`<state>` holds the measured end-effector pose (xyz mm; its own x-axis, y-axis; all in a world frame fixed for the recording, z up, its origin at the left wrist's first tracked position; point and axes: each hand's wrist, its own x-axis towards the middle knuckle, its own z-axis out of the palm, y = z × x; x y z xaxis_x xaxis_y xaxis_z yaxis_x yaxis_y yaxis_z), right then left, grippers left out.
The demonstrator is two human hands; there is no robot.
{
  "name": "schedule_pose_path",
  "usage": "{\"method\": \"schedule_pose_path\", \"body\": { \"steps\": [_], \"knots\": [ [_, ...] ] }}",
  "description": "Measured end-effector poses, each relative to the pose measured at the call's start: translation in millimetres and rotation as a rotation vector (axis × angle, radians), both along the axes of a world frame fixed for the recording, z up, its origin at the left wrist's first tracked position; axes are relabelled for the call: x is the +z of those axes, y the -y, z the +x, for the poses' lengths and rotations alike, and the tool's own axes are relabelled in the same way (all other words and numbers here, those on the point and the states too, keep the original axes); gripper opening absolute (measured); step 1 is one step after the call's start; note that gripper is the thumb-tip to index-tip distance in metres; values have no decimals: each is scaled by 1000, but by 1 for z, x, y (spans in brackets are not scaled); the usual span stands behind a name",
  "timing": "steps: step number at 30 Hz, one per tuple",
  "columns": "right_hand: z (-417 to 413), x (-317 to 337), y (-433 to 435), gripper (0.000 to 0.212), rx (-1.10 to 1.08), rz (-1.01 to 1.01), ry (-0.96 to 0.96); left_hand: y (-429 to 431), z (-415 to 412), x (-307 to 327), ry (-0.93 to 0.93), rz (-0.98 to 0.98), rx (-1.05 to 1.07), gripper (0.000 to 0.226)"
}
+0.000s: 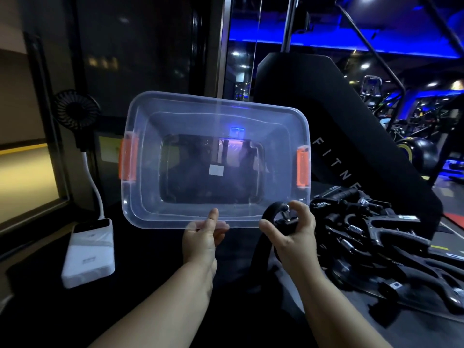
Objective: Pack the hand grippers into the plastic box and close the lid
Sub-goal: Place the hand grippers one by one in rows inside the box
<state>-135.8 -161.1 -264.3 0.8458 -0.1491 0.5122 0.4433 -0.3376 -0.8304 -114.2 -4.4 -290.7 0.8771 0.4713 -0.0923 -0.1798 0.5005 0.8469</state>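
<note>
A clear plastic box (140, 156) with orange side latches is tipped up, its open top facing me, nothing inside it. My left hand (200, 239) pinches its near rim, thumb on the inner side. My right hand (293, 234) grips a black hand gripper (272, 209) with a metal spring, held just below the box's near right corner. A pile of several more black hand grippers (364, 227) lies on the dark surface to the right. I see no lid.
A white power bank (89, 252) lies at the left, cabled to a small black fan (75, 109). A black padded gym machine (339, 136) stands behind the box. Gym equipment under blue light fills the far right.
</note>
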Motion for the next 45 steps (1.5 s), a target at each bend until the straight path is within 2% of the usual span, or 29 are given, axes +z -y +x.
{"method": "schedule_pose_path", "body": {
  "steps": [5,7,9,14,18,20,27,33,37,39,45],
  "knots": [
    [2,3,11,53,-37,-80,-74,-1,-1,2,-23,-17,10,31],
    [3,5,14,50,-117,-235,-40,-1,-1,3,-30,-17,10,31],
    [3,7,16,57,-184,-381,1,-1,-2,4,-37,-20,12,30],
    [-7,21,18,45,-123,-468,-3,-1,-5,7,-53,-28,-9,27],
    [-15,30,15,47,-106,-552,34,-2,-6,6,-43,-12,-29,23],
    [-19,31,12,50,-101,-515,50,-1,-6,6,-46,-14,-35,21],
    [-22,21,2,37,-24,-385,107,-1,-5,3,-43,8,-25,20],
    [-19,27,8,61,117,-468,45,-2,-2,2,-25,-14,-39,19],
    [-17,30,12,66,154,-498,114,-3,-1,1,-10,-34,-60,20],
    [-16,31,12,66,167,-433,140,-4,-1,2,3,-47,-75,20],
    [-7,61,8,65,205,-72,147,-3,-4,0,26,-9,-80,23]
  ]
}}
